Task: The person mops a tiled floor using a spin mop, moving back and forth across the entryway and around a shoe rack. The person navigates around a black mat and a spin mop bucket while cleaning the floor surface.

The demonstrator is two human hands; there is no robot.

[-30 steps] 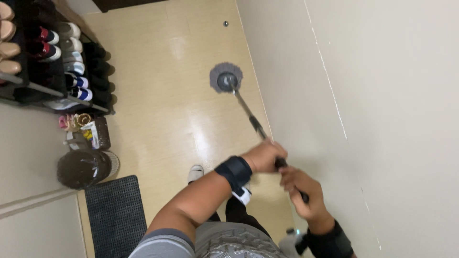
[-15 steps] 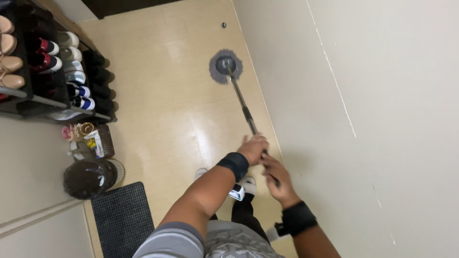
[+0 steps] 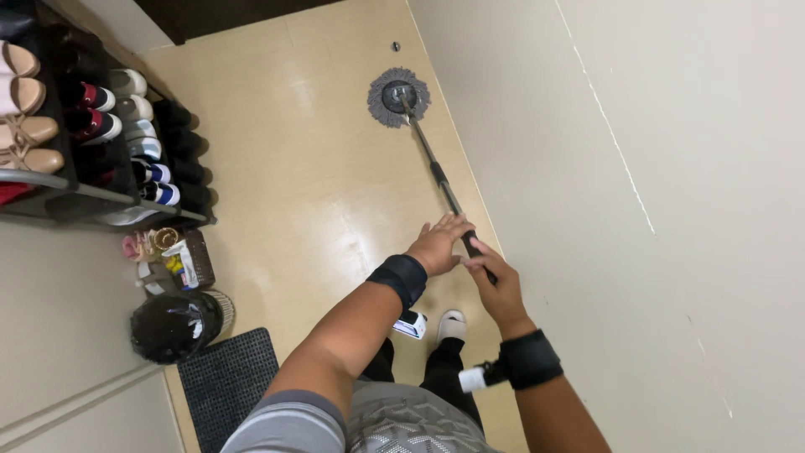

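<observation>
On the glossy beige tiled floor (image 3: 277, 210), close to the pale wall (image 3: 654, 168), lies a round grey string mop head (image 3: 398, 97). Its dark metal mop pole (image 3: 436, 172) slants back to both hands: the left hand (image 3: 438, 244) wraps it higher, the right hand (image 3: 495, 283) grips below. A white-labelled packet (image 3: 183, 263) sits in a brown basket (image 3: 199, 258) beside the black shoe rack (image 3: 101, 126).

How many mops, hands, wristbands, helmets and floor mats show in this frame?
Mop: 1
Hands: 2, left hand and right hand
Black wristbands: 2, and
Black helmet: 1
Dark floor mat: 1
Total: 7
</observation>
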